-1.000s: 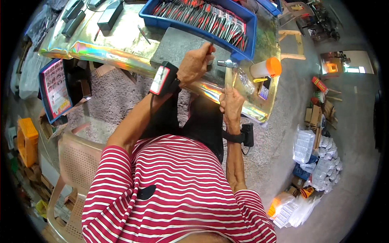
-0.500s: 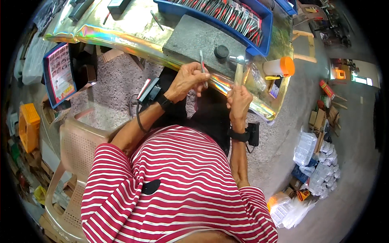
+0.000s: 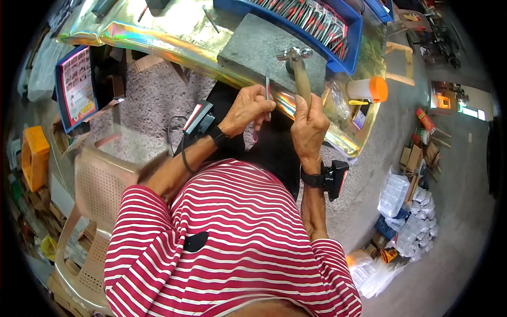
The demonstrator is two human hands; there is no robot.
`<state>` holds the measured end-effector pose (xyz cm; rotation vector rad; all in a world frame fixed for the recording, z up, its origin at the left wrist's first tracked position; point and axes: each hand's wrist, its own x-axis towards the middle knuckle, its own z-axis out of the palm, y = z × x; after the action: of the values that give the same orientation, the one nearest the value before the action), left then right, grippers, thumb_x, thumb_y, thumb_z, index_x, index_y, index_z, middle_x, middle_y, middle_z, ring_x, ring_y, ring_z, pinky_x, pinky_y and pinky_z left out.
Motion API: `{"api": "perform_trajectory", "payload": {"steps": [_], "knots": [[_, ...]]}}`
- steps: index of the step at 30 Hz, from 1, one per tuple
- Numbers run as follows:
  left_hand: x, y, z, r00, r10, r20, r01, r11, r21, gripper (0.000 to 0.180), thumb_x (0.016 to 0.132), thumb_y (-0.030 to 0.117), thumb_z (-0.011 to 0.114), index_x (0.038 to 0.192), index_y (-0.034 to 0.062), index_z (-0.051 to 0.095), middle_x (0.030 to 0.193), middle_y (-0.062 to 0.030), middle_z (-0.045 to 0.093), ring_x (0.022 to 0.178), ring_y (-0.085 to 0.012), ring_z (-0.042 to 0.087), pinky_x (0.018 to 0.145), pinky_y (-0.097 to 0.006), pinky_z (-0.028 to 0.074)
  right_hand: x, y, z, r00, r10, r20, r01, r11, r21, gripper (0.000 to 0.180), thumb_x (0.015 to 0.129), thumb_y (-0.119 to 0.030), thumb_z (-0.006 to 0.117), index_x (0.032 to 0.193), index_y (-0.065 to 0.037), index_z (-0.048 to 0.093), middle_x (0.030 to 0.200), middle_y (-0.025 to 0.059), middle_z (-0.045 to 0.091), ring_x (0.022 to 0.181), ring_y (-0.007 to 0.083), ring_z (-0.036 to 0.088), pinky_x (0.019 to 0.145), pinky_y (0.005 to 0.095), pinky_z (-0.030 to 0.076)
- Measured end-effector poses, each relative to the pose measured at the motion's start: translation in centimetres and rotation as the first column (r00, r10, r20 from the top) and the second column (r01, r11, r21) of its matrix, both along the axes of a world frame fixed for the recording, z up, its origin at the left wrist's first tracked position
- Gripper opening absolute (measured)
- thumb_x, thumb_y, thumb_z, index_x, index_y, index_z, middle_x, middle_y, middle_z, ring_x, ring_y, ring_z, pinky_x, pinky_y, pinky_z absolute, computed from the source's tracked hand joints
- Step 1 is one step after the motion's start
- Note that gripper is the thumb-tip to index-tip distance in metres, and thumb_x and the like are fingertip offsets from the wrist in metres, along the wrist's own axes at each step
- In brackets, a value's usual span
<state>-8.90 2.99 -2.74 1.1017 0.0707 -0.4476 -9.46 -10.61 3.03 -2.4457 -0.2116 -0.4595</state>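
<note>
Fingers of left hand [image 3: 248, 108] pinch thin stiff metal blade [image 3: 268, 87] low; right hand [image 3: 309, 124] fists wooden-handled steel hammer [image 3: 298, 68], head-heavy.

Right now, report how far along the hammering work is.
Done: the blue tray at the bench's far edge holds a row of red-handled pieces. In hand: the left hand pinches a thin metal piece upright beside the grey block; the right hand holds the hammer raised. Left: cannot tell.
</note>
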Motion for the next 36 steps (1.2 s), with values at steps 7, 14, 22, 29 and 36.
{"api": "perform_trajectory", "payload": {"steps": [7, 14, 22, 29, 36], "knots": [[0.2, -0.2, 0.2, 1.000, -0.008, 0.007, 0.008, 1.000, -0.002, 0.014, 0.075, 0.010, 0.056, 0.081, 0.0015, 0.047, 0.052, 0.0000, 0.046, 0.038, -0.0072, 0.045, 0.031, -0.019, 0.037, 0.1, -0.7, -0.6, 0.994, 0.012, -0.111, -0.040, 0.966, -0.255, 0.014, 0.081, -0.016, 0.050, 0.080, -0.002, 0.049, 0.059, 0.0181, 0.052, 0.055, 0.0364, 0.052, 0.046, 0.0410, 0.037], [0.0, 0.0, -0.3, 1.000, 0.007, 0.020, -0.006, 0.997, -0.078, 0.018, 0.074, 0.011, 0.058, 0.083, 0.0007, 0.047, 0.054, -0.0010, 0.047, 0.037, -0.0076, 0.045, 0.031, -0.019, 0.038, 0.1, 0.0, -0.6, 0.998, 0.024, -0.066, -0.037, 0.978, -0.205, 0.015, 0.081, -0.017, 0.050, 0.081, -0.003, 0.050, 0.057, 0.0175, 0.052, 0.055, 0.0360, 0.053, 0.046, 0.0412, 0.038], [-1.0, 0.4, 0.6, 1.000, -0.004, -0.020, 0.004, 1.000, -0.029, 0.018, 0.074, 0.013, 0.059, 0.078, 0.0000, 0.047, 0.050, -0.0028, 0.048, 0.036, -0.0076, 0.045, 0.030, -0.020, 0.038, 0.1, -1.0, -1.4, 0.974, -0.041, -0.224, 0.047, 0.999, 0.019, 0.022, 0.082, -0.022, 0.049, 0.074, -0.002, 0.050, 0.056, 0.0182, 0.052, 0.050, 0.0339, 0.052, 0.046, 0.0406, 0.039], [0.3, 0.9, 2.0, 0.997, -0.021, 0.073, 0.013, 0.995, 0.102, 0.022, 0.075, 0.019, 0.060, 0.074, 0.0009, 0.047, 0.050, -0.0049, 0.051, 0.035, -0.0071, 0.044, 0.029, -0.020, 0.037, 0.2, -3.2, -1.3, 0.892, 0.098, -0.441, 0.277, 0.653, 0.705, 0.026, 0.085, -0.024, 0.048, 0.078, 0.001, 0.051, 0.053, 0.0016, 0.046, 0.042, 0.0042, 0.038, 0.033, 0.0178, 0.029], [1.8, 1.2, 3.0, 0.993, -0.044, 0.106, 0.022, 0.979, 0.203, 0.025, 0.077, 0.024, 0.058, 0.069, 0.0032, 0.048, 0.048, -0.0033, 0.049, 0.032, -0.0064, 0.042, 0.026, -0.019, 0.033, 1.5, -4.6, -3.3, 0.855, 0.110, -0.507, 0.415, 0.440, 0.796, 0.027, 0.084, -0.023, 0.048, 0.081, 0.004, 0.049, 0.056, 0.0046, 0.047, 0.041, 0.0054, 0.038, 0.032, 0.0169, 0.030]]}}
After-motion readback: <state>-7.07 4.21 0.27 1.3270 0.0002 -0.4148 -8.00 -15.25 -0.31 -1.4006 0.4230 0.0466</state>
